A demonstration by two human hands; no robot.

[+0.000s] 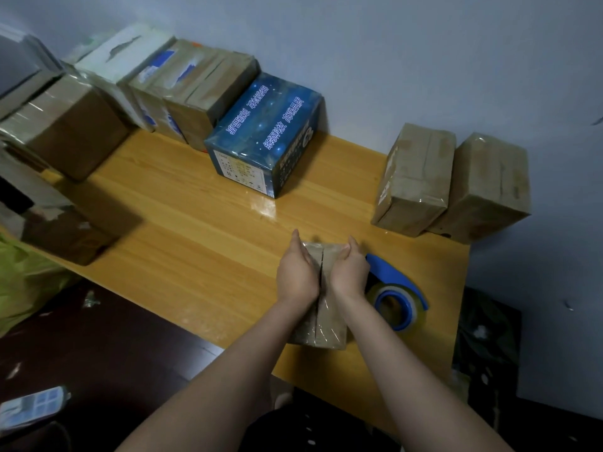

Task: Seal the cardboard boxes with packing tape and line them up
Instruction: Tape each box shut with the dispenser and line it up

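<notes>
A small brown cardboard box (321, 308) lay near the front edge of the wooden table (182, 230), its top flaps meeting along a dark centre seam, with clear film glinting over the near end. The left hand (297, 275) lay flat and loosely open on the left flap, fingers stretched toward the far edge, gripping nothing. The right hand (349, 270) pressed the right flap, its fingers curled over the box's far corner. Just to the right, touching or nearly touching the box, sat a blue tape dispenser (396, 290) with a clear roll. Farther back, two taped brown boxes (450, 181) stood side by side at the right, near the wall, and a blue printed box (267, 138) ended a row of boxes (182, 89) running off to the left.
</notes>
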